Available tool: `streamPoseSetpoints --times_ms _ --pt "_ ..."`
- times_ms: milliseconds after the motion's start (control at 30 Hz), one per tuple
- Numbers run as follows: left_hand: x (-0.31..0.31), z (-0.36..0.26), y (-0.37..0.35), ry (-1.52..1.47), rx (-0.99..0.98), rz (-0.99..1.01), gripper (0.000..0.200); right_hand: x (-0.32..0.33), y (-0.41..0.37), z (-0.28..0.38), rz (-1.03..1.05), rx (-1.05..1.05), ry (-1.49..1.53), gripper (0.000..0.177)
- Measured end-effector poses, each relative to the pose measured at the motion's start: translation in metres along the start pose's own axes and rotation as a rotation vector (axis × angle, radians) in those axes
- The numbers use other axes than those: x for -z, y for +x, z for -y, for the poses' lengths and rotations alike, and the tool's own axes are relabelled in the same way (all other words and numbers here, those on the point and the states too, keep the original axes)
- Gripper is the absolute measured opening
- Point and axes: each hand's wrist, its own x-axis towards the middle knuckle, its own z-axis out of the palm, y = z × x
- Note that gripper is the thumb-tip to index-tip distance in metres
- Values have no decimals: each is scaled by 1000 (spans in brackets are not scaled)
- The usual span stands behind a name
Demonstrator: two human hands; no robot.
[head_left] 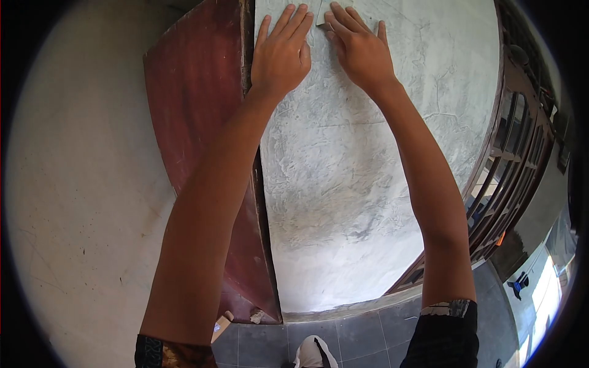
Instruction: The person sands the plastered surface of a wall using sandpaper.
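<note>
My left hand (pixel 282 54) lies against the grey, patchy plastered wall (pixel 343 159), near its left edge, with its fingers stretched upward and apart. Beside it, my right hand (pixel 363 52) presses on the same wall, its fingers pointing up. A thin flat piece with a dark pointed corner (pixel 323 27) sticks out between its thumb and index finger. Most of that piece is hidden by the hand or cut off by the top of the view, so its kind does not show. A gap separates the two hands.
A dark red wooden panel (pixel 196 80) stands along the wall's left edge, with a pale wall (pixel 80 184) beyond. On the right are brown wooden window frames (pixel 521 141). Below, a shoe (pixel 314 352) rests on grey floor tiles (pixel 359 337), near a small cardboard piece (pixel 221 327).
</note>
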Motion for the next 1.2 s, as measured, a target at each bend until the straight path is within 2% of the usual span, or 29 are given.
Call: streamPoseSetpoints --times_ms 67,167,267,367,433,533,600,633,667,767,867,1000,1067,1133,1200 --pt "0 2 -2 -3 11 25 47 -10 12 -11 -37 89 1 37" --pt "-1 4 -1 -19 1 12 47 -1 -51 21 -7 53 108 36" --pt "1 1 3 48 8 55 49 8 -94 35 132 58 -25 40" --pt "2 0 7 79 11 98 52 -1 -26 11 -23 27 7 38" --pt "2 3 9 85 -14 101 52 -4 1 0 7 63 4 38" --pt "5 21 21 67 -95 122 52 -3 -31 18 -61 76 63 31" --pt "4 20 19 62 -90 116 52 3 -78 40 75 17 67 37" --pt "4 20 19 69 -85 110 51 2 -79 38 62 31 47 37" --pt "4 21 19 70 -82 99 51 0 -77 33 45 48 28 37" --pt "4 17 17 25 -75 108 51 -6 -6 2 -103 64 -3 35" --pt "5 20 15 29 -62 134 51 -7 -5 -1 -92 99 24 34" --pt "6 19 15 39 -73 123 51 10 -91 43 84 62 35 37" --pt "5 19 17 45 -72 110 51 4 -73 27 67 84 -7 37" --pt "5 20 17 18 -76 107 51 -2 -21 6 -87 97 -43 35" --pt "5 21 18 4 -82 100 51 -4 -4 1 -26 55 -27 36"
